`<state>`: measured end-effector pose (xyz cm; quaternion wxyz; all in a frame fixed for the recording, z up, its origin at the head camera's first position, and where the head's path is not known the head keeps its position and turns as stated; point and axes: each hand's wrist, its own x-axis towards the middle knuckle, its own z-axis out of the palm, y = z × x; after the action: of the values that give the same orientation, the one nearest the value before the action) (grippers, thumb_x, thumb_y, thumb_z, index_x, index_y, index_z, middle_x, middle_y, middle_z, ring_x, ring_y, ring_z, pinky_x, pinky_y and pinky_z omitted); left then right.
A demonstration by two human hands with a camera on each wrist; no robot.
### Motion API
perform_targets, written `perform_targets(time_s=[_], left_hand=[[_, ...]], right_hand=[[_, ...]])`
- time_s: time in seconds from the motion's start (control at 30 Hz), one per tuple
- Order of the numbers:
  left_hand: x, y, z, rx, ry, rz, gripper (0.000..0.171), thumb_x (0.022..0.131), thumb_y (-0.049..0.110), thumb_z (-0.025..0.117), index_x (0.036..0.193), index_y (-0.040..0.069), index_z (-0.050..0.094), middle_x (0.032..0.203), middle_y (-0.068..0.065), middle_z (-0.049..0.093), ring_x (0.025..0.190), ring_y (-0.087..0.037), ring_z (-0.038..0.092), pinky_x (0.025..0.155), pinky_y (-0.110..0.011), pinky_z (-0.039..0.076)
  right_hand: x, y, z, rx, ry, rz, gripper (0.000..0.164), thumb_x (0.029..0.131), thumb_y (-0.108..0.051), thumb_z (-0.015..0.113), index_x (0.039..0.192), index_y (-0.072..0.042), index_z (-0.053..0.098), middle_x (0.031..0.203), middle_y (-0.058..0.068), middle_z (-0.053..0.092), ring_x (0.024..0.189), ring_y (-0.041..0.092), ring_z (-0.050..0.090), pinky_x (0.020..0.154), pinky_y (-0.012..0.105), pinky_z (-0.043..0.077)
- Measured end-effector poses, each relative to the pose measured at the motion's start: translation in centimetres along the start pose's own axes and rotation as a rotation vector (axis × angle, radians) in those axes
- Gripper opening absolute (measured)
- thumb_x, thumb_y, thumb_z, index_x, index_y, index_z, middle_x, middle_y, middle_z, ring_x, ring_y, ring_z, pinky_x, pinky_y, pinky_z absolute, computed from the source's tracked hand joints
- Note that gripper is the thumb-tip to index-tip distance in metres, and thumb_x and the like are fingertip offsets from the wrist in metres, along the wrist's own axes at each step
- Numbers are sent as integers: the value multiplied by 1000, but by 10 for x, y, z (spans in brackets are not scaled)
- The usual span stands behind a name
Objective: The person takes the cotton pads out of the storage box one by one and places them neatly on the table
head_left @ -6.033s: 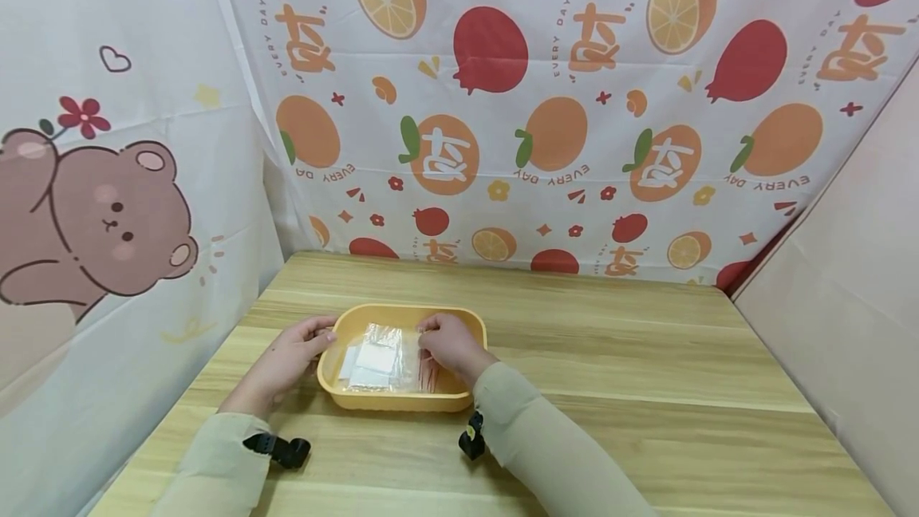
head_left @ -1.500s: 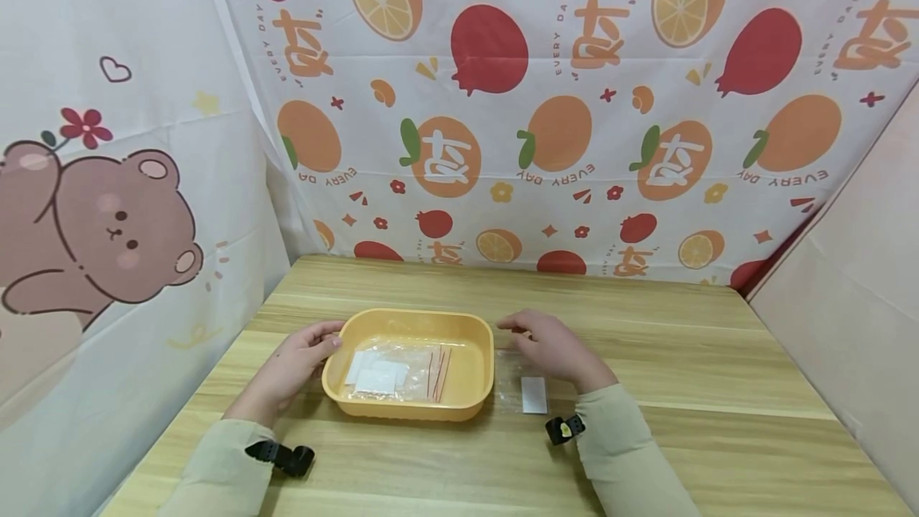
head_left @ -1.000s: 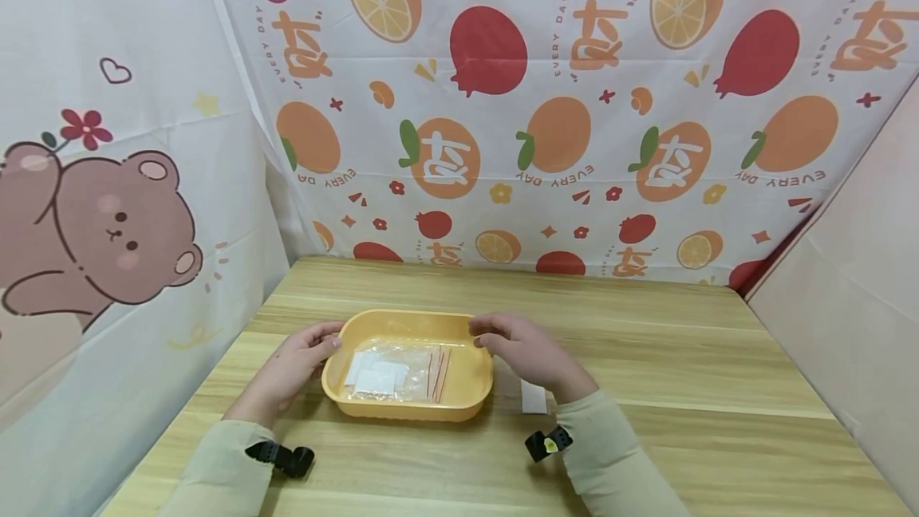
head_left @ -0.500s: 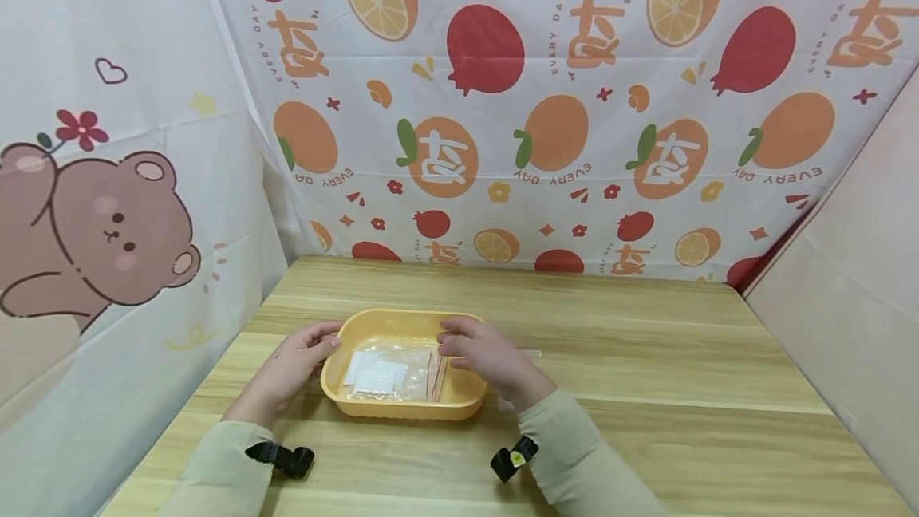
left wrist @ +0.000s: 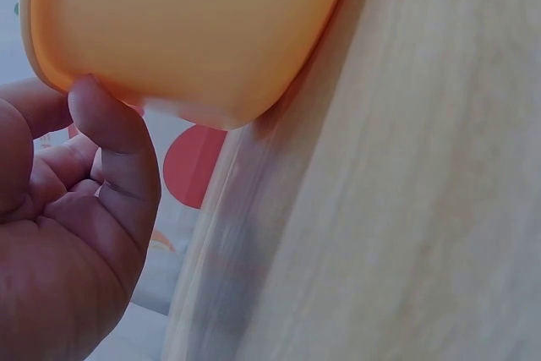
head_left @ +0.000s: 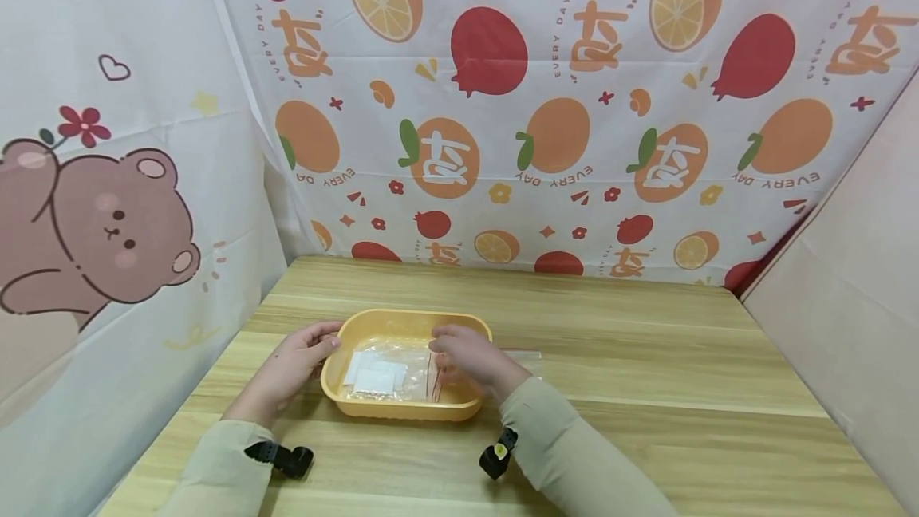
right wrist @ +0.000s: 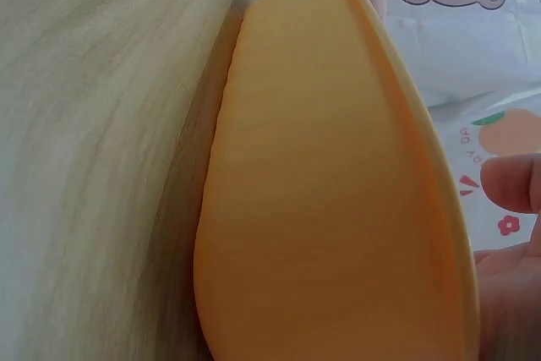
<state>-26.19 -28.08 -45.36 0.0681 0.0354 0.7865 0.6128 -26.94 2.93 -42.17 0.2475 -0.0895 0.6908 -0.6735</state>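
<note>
A yellow plastic tray [head_left: 402,410] stands on the table, and several clear zip bags [head_left: 416,365] with red zip lines and white cards [head_left: 376,378] lie inside. My left hand [head_left: 297,361] holds the tray's left end, the thumb [left wrist: 110,124] at the rim and the other fingers bent behind it. My right hand [head_left: 470,357] reaches over the right rim into the tray, blurred, fingertips right at the red-lined bag ends; in the right wrist view its thumb and fingers stand apart. Another clear zip bag [head_left: 527,356] lies right of the tray, mostly hidden by the right forearm.
The wooden table [head_left: 646,357] runs back to a fruit-print cloth [head_left: 546,206], with a bear-print cloth [head_left: 230,182] along the left side. A black wrist strap camera sits on each sleeve [head_left: 222,461].
My right hand first took a zip bag from the tray and left it on the table to the right. It has since come back left over the tray; the left hand stays at the rim.
</note>
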Motion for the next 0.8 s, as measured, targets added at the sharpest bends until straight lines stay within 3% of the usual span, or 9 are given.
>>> perform_targets(time_s=[0.37,0.53,0.8], left_hand=[[-2,1,1,15,-1,-1,53,108,25,51,151,-3,39,134,-24,54,112,-26,62,84,-32,57],[-2,1,1,6,-4,-1,54,108,26,52,151,-3,39,135,-24,53,114,-28,61,85,-32,57],[-2,0,1,21,-2,-4,54,108,28,51,152,-3,38,135,-23,54,113,-26,61,85,-32,57]], right_hand=[[7,4,11,-2,33,28,54,100,-15,59,146,7,44,142,22,50,121,41,56,87,47,56],[9,5,15,-8,26,12,57,99,-13,59,148,9,40,140,23,51,113,39,61,87,46,57],[17,11,22,-16,6,33,62,96,-7,61,149,13,34,123,22,59,91,30,67,73,39,60]])
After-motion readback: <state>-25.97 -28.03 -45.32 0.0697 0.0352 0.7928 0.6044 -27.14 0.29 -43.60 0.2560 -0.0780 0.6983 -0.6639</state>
